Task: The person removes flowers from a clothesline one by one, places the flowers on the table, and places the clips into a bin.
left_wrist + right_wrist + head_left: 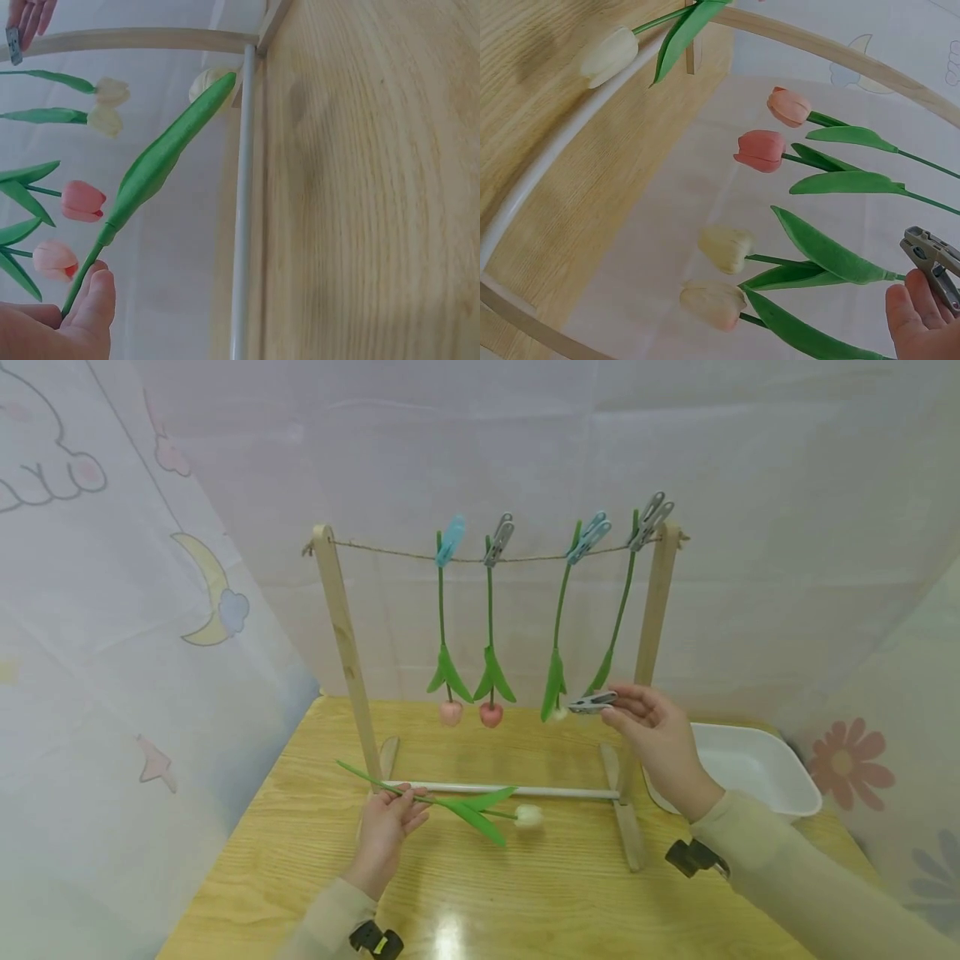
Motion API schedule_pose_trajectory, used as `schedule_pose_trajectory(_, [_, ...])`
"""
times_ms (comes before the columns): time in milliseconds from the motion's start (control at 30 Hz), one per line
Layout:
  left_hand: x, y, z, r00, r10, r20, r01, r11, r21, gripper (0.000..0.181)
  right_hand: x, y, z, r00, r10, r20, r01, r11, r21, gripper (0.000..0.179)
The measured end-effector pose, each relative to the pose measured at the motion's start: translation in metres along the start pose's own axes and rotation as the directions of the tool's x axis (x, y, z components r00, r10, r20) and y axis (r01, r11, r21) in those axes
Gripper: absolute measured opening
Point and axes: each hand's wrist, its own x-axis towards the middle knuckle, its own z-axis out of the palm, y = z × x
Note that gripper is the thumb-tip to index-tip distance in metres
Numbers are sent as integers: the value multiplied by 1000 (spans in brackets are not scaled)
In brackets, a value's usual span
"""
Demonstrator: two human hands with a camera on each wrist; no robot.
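My left hand (386,833) pinches the green stem of a white artificial tulip (528,816), which lies nearly level above the table with its bloom to the right. In the left wrist view its long leaf (161,161) covers part of the bloom. My right hand (660,743) holds a grey clothespin (592,702) between thumb and fingers, in front of the hanging flowers. Upside down from the twine (397,552) hang a pale pink tulip (451,712), a darker pink tulip (491,715) and two white tulips (726,249), each clipped by a blue or grey clothespin (498,539).
The twine spans two wooden posts (347,647) of a rack, joined low down by a white rod (502,790). A white plastic basin (757,768) stands at the right behind my right forearm. Printed cloth (480,443) hangs behind the wooden table (525,902).
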Motion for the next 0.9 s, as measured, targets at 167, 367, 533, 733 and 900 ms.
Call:
schedule_pose_trajectory(167, [-2, -7, 1, 1000, -20, 3, 20, 1000, 14, 18, -2, 2, -2, 1000, 1, -9, -2, 1000, -24, 31])
schedule_pose_trajectory(367, [-4, -15, 2, 999, -32, 23, 32, 999, -20, 22, -5, 6, -6, 999, 23, -23, -23, 999, -29, 31])
schedule_pose_trajectory(533, [-5, -22, 3, 997, -62, 47, 65, 995, -80, 25, -7, 9, -9, 998, 53, -35, -54, 998, -26, 28])
schedule_pose_trajectory(733, [-5, -32, 4, 992, -101, 70, 107, 990, -91, 35, -10, 12, -13, 997, 59, -41, -60, 998, -36, 29])
schedule_pose_trajectory(900, [-4, -40, 7, 990, -125, 70, 133, 984, -116, 34, -14, 15, -18, 997, 69, -42, -71, 997, -39, 27])
